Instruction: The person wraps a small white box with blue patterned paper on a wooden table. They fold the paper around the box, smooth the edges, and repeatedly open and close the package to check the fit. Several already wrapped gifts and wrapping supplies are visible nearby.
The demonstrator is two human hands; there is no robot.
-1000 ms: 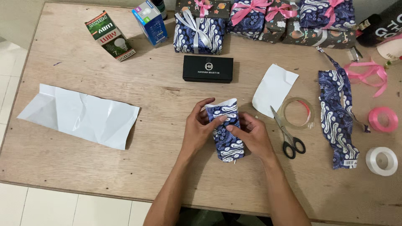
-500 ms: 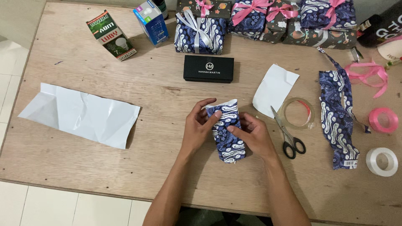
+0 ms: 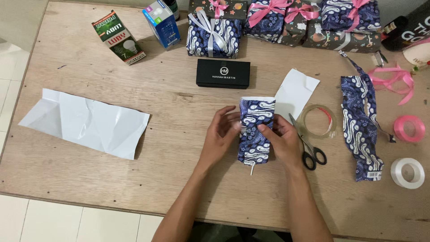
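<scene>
A small box half-wrapped in blue and white patterned paper (image 3: pixel 255 130) lies on the wooden table (image 3: pixel 179 188) between my hands. My right hand (image 3: pixel 280 141) presses on its right side, fingers on the paper seam. My left hand (image 3: pixel 221 134) rests against its left side with fingers spread. The far end of the wrap stands open, its white inside showing.
Scissors (image 3: pixel 309 148) and a clear tape roll (image 3: pixel 318 120) lie just right of my right hand. A black box (image 3: pixel 223 74), white paper sheets (image 3: pixel 87 123), a patterned paper strip (image 3: pixel 360 125), ribbon rolls (image 3: pixel 408 127) and several wrapped gifts (image 3: pixel 214 36) surround them.
The wrapped box has been turned straighter and laid flatter. My left hand has opened and slid to its left side; my right hand now presses the paper on top.
</scene>
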